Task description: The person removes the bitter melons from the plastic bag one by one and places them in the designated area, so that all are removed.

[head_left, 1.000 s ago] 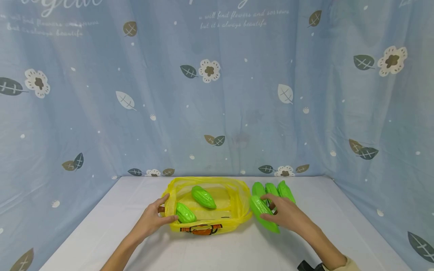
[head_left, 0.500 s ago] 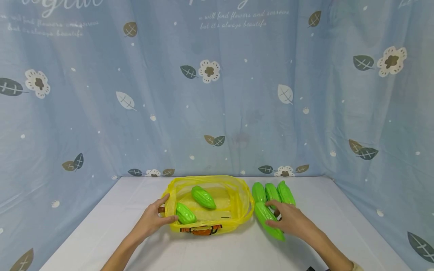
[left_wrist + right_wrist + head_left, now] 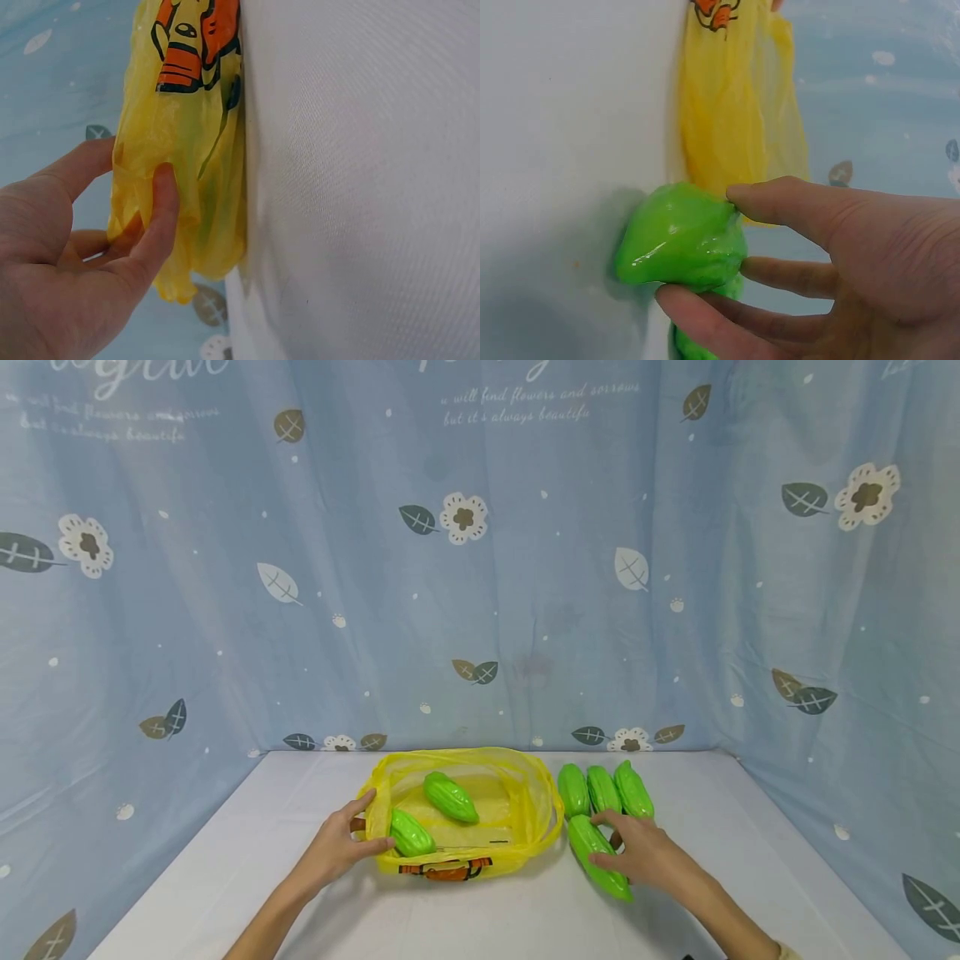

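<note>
A yellow plastic bag [image 3: 517, 860] lies with its mouth spread wide, an orange-and-black print on its front. My left hand [image 3: 333, 847] holds the bag's left edge, thumb at the front and fingers behind; the left wrist view shows the thumb [image 3: 165, 191] against the plastic. Inside the bag are two shiny green ridged gourds, one in the middle [image 3: 450, 797] and one at the left [image 3: 410, 833]. Right of the bag, my right hand [image 3: 648, 852] grips another green gourd [image 3: 596, 860] between thumb and fingers. In the right wrist view this gourd [image 3: 679, 236] is close over the white surface.
Three more green gourds, left [image 3: 573, 789], middle [image 3: 603, 789] and right [image 3: 633, 789], lie side by side behind the right hand. The white tabletop [image 3: 480, 927] ends at a blue patterned curtain [image 3: 525, 610] at the back and sides.
My right hand and its gourd have moved right and toward me, away from the bag. The bag's right rim now bulges farther right. My left hand has stayed put.
</note>
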The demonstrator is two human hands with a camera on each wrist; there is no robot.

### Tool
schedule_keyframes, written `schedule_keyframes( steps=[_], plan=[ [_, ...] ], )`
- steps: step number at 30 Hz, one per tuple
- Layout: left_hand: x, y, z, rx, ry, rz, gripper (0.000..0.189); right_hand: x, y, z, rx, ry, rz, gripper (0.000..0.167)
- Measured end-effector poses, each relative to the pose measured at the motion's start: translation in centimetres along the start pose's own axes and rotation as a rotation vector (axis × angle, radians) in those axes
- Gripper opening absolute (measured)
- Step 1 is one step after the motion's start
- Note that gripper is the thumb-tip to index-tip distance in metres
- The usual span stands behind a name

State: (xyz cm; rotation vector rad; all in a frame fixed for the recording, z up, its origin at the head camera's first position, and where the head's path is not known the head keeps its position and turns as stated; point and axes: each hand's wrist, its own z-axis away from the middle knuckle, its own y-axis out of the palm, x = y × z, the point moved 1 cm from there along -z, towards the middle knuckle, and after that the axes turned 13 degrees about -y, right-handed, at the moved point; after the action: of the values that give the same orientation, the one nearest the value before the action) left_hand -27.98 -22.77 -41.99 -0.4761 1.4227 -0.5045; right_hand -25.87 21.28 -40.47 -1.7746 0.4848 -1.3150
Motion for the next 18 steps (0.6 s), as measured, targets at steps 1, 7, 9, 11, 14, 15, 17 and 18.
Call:
schedule_keyframes(
  steps=[1,7,9,11,14,15,17,18],
  plan=[
    [0.00,0.01,0.01,0.000,0.000,0.000,0.093,-0.06,0.03,0.02,0.001,0.002,-0.009,0.056],
    [-0.08,0.04,0.06,0.001,0.002,0.002,0.093,-0.31,0.26,-0.01,-0.005,0.035,-0.034,0.056],
    [-0.10,0.05,0.05,0.003,0.004,0.005,0.092,-0.33,0.35,-0.04,-0.011,0.039,-0.035,0.057],
    [-0.07,0.06,0.02,0.006,0.005,0.009,0.093,-0.30,0.43,-0.11,-0.017,0.040,-0.037,0.058],
    [-0.01,0.07,-0.06,0.008,0.007,0.012,0.093,-0.13,0.55,-0.16,-0.024,0.044,-0.042,0.060],
    [0.01,0.07,-0.09,0.009,0.008,0.013,0.093,-0.08,0.59,-0.17,-0.024,0.044,-0.045,0.060],
    [0.05,0.08,-0.14,0.009,0.011,0.014,0.093,0.01,0.66,-0.20,-0.023,0.044,-0.053,0.060],
    [0.06,0.07,-0.13,0.007,0.012,0.012,0.093,0.05,0.68,-0.21,-0.021,0.044,-0.059,0.060]
  ],
)
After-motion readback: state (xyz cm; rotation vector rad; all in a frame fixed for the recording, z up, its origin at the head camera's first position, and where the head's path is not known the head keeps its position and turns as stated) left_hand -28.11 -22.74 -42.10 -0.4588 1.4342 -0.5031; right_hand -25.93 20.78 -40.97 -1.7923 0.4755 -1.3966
